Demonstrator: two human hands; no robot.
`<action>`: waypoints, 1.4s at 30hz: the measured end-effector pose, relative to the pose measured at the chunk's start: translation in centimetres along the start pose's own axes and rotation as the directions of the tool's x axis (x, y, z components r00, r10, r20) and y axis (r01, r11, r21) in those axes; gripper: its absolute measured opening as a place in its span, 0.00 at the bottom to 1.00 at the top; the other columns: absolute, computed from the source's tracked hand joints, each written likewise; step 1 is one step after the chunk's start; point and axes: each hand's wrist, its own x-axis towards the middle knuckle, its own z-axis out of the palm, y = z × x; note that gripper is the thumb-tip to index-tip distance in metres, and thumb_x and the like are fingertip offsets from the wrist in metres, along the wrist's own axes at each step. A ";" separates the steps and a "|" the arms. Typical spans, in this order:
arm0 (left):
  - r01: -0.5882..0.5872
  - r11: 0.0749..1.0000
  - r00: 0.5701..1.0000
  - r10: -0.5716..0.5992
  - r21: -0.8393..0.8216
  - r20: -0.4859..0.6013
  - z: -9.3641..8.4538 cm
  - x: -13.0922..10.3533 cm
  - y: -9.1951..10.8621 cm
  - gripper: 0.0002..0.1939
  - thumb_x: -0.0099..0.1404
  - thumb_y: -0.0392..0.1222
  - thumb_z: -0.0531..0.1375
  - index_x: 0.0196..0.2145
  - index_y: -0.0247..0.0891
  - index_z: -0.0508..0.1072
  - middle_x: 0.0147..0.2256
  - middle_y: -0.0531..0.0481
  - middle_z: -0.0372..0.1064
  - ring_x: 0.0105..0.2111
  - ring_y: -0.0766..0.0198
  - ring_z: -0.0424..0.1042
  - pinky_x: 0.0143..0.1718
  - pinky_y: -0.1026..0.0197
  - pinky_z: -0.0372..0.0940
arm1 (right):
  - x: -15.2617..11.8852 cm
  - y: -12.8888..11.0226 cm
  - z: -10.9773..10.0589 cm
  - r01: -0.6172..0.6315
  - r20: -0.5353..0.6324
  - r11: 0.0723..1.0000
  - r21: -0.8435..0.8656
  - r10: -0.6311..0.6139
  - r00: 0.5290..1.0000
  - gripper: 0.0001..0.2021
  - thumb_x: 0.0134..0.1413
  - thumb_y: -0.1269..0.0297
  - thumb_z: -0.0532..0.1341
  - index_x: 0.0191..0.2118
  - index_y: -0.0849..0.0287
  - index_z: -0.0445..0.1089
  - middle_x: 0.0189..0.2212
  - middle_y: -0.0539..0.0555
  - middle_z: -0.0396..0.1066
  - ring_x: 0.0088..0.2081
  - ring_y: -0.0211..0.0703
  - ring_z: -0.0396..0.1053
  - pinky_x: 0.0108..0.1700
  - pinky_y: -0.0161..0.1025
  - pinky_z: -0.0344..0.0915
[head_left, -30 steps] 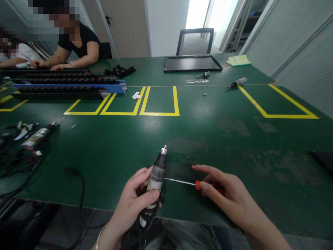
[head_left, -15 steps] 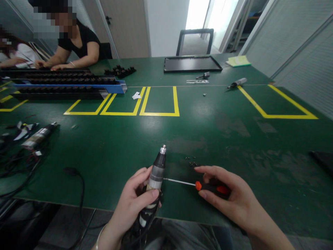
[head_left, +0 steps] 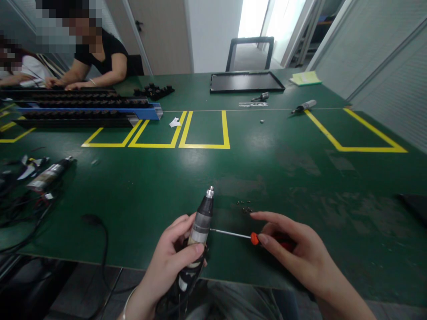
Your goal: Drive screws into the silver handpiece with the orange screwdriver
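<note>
My left hand (head_left: 180, 249) is wrapped round an electric screwdriver (head_left: 202, 218), a black and silver cylinder tilted with its metal nose pointing up and away. My right hand (head_left: 290, 246) holds a hand screwdriver (head_left: 255, 238) by its red and black handle, the thumb on the orange collar and the index finger stretched out. The thin shaft (head_left: 231, 233) runs left, and its tip meets the side of the electric screwdriver's silver body. Just beyond my right index fingertip lie several small screws (head_left: 247, 210) on the green table (head_left: 150, 191).
A second electric screwdriver (head_left: 50, 174) and tangled black cables lie at left. Long black and blue rails (head_left: 147, 111) stand at far left before a person (head_left: 113, 66). A black tray (head_left: 247, 82) and a grey screwdriver (head_left: 305, 106) lie at the back. Yellow tape marks rectangles.
My right thumb has shifted forward and up onto the orange collar, covering more of the handle. The electric screwdriver has barely moved, and the shaft tip stays against its side.
</note>
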 end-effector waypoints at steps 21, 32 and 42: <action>0.000 1.000 1.000 0.000 -0.009 0.014 0.0 0.0 0.1 0.20 0.58 0.45 0.73 0.49 0.43 0.83 0.36 0.51 0.65 0.27 0.62 0.72 0.25 0.61 0.73 | -0.3 0.0 -0.2 0.008 -0.049 1.000 0.028 -0.006 0.999 0.12 0.58 0.66 0.65 0.48 0.54 0.78 0.29 0.50 0.77 0.29 0.42 0.75 0.31 0.34 0.70; -0.004 1.000 0.999 0.005 -0.021 0.034 0.0 -0.1 0.1 0.19 0.59 0.44 0.73 0.49 0.49 0.83 0.37 0.53 0.62 0.29 0.63 0.71 0.27 0.61 0.74 | -0.3 0.1 -0.1 -0.127 0.061 0.975 0.182 0.118 0.991 0.13 0.66 0.60 0.60 0.50 0.57 0.78 0.24 0.50 0.75 0.20 0.37 0.69 0.20 0.31 0.64; -0.010 1.000 0.999 0.011 -0.027 0.037 0.0 0.1 0.0 0.18 0.59 0.44 0.73 0.48 0.46 0.83 0.36 0.53 0.60 0.29 0.64 0.70 0.25 0.64 0.73 | -0.1 -0.4 -0.3 0.099 -0.079 0.995 0.013 -0.097 0.992 0.11 0.51 0.71 0.68 0.41 0.54 0.81 0.32 0.52 0.82 0.32 0.43 0.80 0.35 0.34 0.74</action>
